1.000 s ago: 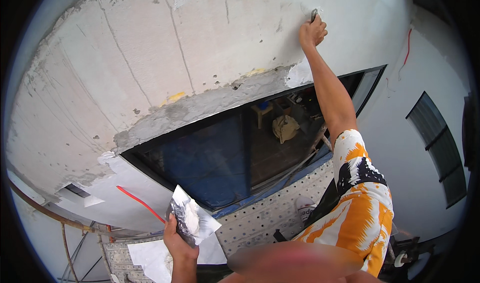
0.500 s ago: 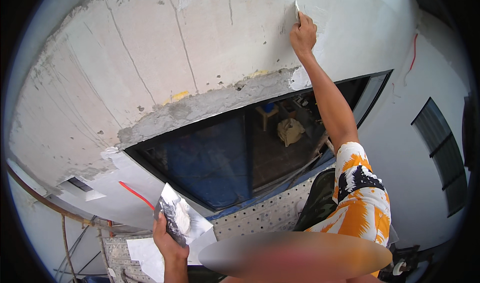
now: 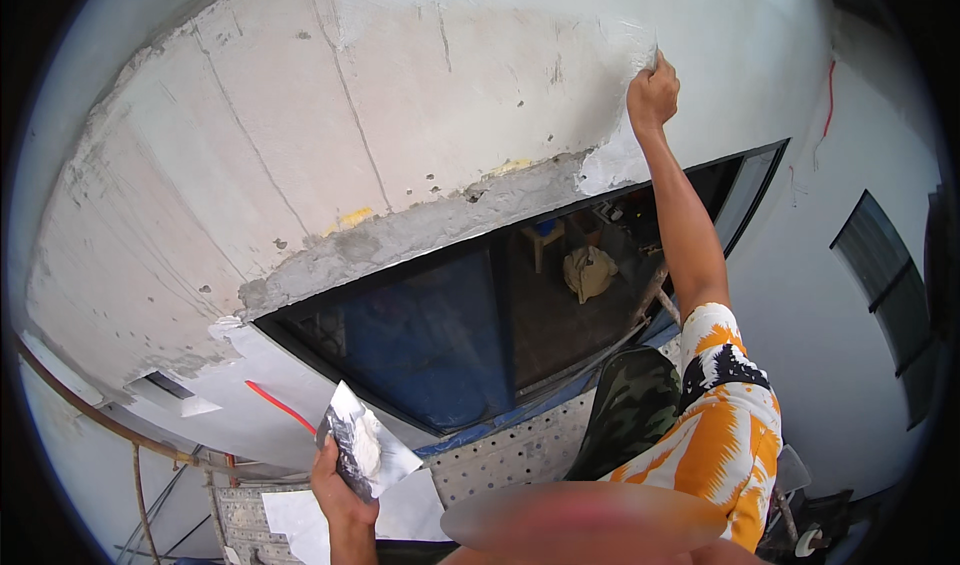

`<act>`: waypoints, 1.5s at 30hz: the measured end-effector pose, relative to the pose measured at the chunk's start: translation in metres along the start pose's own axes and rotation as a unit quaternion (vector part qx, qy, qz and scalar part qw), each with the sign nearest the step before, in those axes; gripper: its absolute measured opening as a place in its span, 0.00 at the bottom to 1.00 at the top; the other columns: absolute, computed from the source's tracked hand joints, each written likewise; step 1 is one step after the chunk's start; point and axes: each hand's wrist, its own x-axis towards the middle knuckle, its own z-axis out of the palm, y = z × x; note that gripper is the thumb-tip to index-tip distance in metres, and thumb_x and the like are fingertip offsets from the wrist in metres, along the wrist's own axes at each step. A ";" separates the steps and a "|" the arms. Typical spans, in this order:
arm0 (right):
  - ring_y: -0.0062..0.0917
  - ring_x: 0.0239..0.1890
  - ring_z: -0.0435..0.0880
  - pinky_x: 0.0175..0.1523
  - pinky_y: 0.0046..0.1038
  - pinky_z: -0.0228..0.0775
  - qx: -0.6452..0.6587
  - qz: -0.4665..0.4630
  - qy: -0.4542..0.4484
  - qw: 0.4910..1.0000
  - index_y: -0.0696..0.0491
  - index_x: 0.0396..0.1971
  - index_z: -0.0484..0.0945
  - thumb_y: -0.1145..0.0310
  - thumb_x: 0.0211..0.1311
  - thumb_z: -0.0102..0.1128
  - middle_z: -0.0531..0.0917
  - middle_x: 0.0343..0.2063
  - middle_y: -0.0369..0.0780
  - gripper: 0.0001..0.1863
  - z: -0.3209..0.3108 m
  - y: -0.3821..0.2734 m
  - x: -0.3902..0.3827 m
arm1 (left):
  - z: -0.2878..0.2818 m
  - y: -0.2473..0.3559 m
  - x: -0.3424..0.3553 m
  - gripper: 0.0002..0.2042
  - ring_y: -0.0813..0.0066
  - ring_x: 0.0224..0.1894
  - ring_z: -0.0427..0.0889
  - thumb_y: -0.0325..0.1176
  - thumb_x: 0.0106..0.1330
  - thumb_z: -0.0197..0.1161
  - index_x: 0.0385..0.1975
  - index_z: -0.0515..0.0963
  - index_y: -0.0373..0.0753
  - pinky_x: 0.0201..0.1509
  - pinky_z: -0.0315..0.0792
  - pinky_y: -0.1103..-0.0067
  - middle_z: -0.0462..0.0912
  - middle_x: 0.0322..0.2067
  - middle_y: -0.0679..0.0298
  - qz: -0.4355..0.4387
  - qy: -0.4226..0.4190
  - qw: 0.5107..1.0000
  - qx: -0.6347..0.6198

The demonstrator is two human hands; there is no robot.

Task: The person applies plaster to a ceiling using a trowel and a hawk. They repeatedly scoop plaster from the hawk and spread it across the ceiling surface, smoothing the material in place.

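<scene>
Right hand (image 3: 652, 93): fist closed on a trowel (image 3: 652, 57), blade pressed to the wall (image 3: 400, 115) to spread plaster.
Left hand (image 3: 335, 480): grips a hawk (image 3: 362, 445) low, keeping the plaster within reach.

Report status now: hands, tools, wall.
Right hand presses putty knife on grey wall. Left hand holds plaster-loaded hawk. Nothing blocking.

sleeve (image 3: 725, 415): orange-white-black print | wall (image 3: 400, 115): pale grey | trousers (image 3: 630, 415): camouflage
</scene>
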 end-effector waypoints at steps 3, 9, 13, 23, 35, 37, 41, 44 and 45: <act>0.42 0.59 0.75 0.59 0.46 0.71 -0.003 0.160 -0.132 0.978 0.47 0.62 0.77 0.65 0.68 0.46 0.79 0.58 0.39 0.24 0.001 0.005 0.047 | -0.001 0.001 0.000 0.18 0.63 0.50 0.84 0.37 0.76 0.50 0.58 0.74 0.35 0.58 0.77 0.66 0.84 0.50 0.57 -0.003 0.012 1.000 -0.005; 0.39 0.51 0.75 0.53 0.44 0.73 0.057 -0.095 -0.014 0.994 0.49 0.60 0.76 0.70 0.60 0.60 0.78 0.52 0.36 0.25 0.045 -0.137 -0.031 | 0.007 0.003 0.005 0.16 0.64 0.49 0.85 0.36 0.77 0.48 0.57 0.74 0.34 0.57 0.77 0.66 0.84 0.49 0.57 0.001 -0.015 1.000 -0.011; 0.34 0.44 0.73 0.46 0.39 0.68 0.096 -0.194 0.001 0.976 0.54 0.59 0.75 0.71 0.49 0.65 0.77 0.50 0.37 0.32 0.031 -0.241 -0.105 | 0.016 0.000 0.003 0.15 0.65 0.49 0.85 0.35 0.77 0.49 0.56 0.75 0.34 0.56 0.78 0.68 0.84 0.49 0.58 -0.012 -0.040 0.999 -0.028; 0.45 0.59 0.75 0.58 0.48 0.72 -0.044 0.168 -0.081 0.982 0.46 0.66 0.73 0.65 0.70 0.45 0.78 0.59 0.42 0.25 -0.018 -0.041 0.034 | 0.010 0.004 -0.010 0.15 0.66 0.49 0.84 0.34 0.76 0.51 0.57 0.74 0.35 0.55 0.78 0.69 0.83 0.49 0.59 0.020 0.002 1.000 -0.019; 0.37 0.46 0.76 0.41 0.40 0.75 0.055 -0.129 -0.008 0.990 0.55 0.57 0.75 0.70 0.57 0.66 0.78 0.48 0.39 0.26 0.034 -0.249 -0.066 | 0.031 -0.007 0.000 0.17 0.66 0.48 0.85 0.33 0.76 0.51 0.59 0.71 0.33 0.54 0.79 0.69 0.83 0.49 0.57 0.051 -0.091 0.994 -0.020; 0.37 0.44 0.75 0.40 0.37 0.75 0.068 -0.174 -0.040 0.982 0.56 0.59 0.72 0.69 0.53 0.67 0.77 0.47 0.40 0.30 0.029 -0.302 -0.109 | 0.033 -0.007 0.000 0.17 0.67 0.47 0.85 0.34 0.76 0.51 0.59 0.71 0.33 0.53 0.80 0.70 0.83 0.48 0.57 0.069 -0.108 0.991 -0.024; 0.35 0.40 0.74 0.39 0.37 0.67 0.091 -0.259 -0.086 0.958 0.60 0.57 0.74 0.73 0.51 0.61 0.77 0.43 0.41 0.29 0.003 -0.337 -0.169 | 0.030 -0.006 -0.003 0.17 0.67 0.47 0.85 0.34 0.76 0.52 0.59 0.71 0.33 0.52 0.80 0.70 0.83 0.48 0.57 0.092 -0.094 0.991 -0.012; 0.36 0.42 0.77 0.40 0.37 0.70 0.108 -0.252 -0.086 0.958 0.54 0.58 0.76 0.76 0.54 0.59 0.78 0.47 0.41 0.27 -0.013 -0.286 -0.148 | 0.028 -0.004 -0.006 0.17 0.66 0.47 0.85 0.34 0.76 0.51 0.59 0.70 0.33 0.52 0.80 0.69 0.82 0.48 0.57 0.115 -0.075 0.991 0.000; 0.37 0.43 0.77 0.41 0.37 0.72 0.110 -0.243 -0.054 0.962 0.52 0.59 0.76 0.77 0.55 0.59 0.79 0.48 0.40 0.27 -0.017 -0.254 -0.128 | 0.027 -0.003 -0.007 0.16 0.66 0.47 0.85 0.34 0.76 0.51 0.59 0.70 0.33 0.52 0.80 0.69 0.82 0.48 0.57 0.123 -0.076 0.989 0.002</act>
